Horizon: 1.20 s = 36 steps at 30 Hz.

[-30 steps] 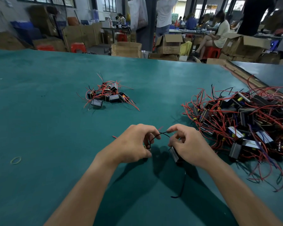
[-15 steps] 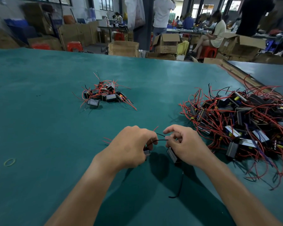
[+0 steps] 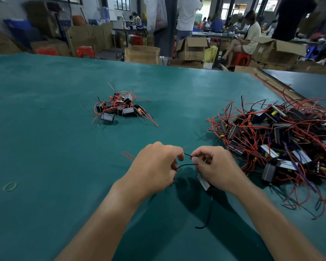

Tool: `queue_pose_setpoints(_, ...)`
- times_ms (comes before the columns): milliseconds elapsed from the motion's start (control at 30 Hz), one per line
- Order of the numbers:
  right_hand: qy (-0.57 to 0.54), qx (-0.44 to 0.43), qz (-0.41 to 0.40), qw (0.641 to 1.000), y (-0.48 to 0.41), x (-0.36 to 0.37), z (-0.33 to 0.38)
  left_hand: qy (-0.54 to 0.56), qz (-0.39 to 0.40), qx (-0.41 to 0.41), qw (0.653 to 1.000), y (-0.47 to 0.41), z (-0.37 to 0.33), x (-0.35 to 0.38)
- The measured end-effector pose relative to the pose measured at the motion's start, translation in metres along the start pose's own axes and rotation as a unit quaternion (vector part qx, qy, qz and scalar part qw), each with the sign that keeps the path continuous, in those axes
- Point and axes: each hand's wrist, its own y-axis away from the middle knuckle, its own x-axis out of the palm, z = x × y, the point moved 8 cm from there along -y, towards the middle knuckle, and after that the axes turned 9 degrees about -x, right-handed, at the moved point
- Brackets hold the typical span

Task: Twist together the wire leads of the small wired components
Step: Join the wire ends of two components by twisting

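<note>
Component (image 3: 203, 182): small black box with a pale edge strip, tilted, tucked under the right hand (image 3: 215, 166). Black lead (image 3: 186, 164) arcs across the gap between the hands, pinched by the fingertips of the right hand and the left hand (image 3: 156, 166). Second black lead (image 3: 208, 213) hangs from the box, its tip curled on the table (image 3: 45, 129). Red lead ends (image 3: 128, 156) poke out past the left hand. Small pile (image 3: 120, 109) of like parts lies farther off. Large tangled pile (image 3: 280, 140) lies to the right.

No text is reading clearly. Beyond the green table (image 3: 45, 147), a white plastic bag (image 3: 156, 16) is carrying blurred red print; on the table, the wired components (image 3: 267, 150) are showing pale labels too small to read.
</note>
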Motion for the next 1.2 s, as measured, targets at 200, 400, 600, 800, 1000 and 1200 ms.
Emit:
queue_pose_setpoints(200,-0.056,0.027,-0.002,0.998,0.0,-0.002,-0.003,0.008,-0.021,0.003,1.0,0.0,-0.008,0.006)
queue_pose_setpoints(400,-0.127,0.051,0.032,0.99,0.002,0.002,-0.001,0.022,-0.033,-0.008,0.999,-0.003,-0.007,0.014)
queue_pose_setpoints(600,-0.193,0.07,0.017,0.979,0.004,-0.003,0.003,0.088,-0.017,-0.043,0.995,-0.006,0.001,0.016)
queue_pose_setpoints(800,-0.221,0.07,-0.006,0.973,0.002,-0.007,0.007,0.125,-0.023,-0.05,0.991,-0.009,0.002,0.016)
queue_pose_setpoints(1000,-0.223,0.071,0.007,0.972,0.003,-0.006,0.012,0.178,-0.038,-0.046,0.982,-0.009,0.003,0.018)
queue_pose_setpoints(1200,-0.226,0.054,0.004,0.973,0.004,-0.006,0.018,0.197,-0.016,-0.033,0.98,-0.009,0.002,0.021)
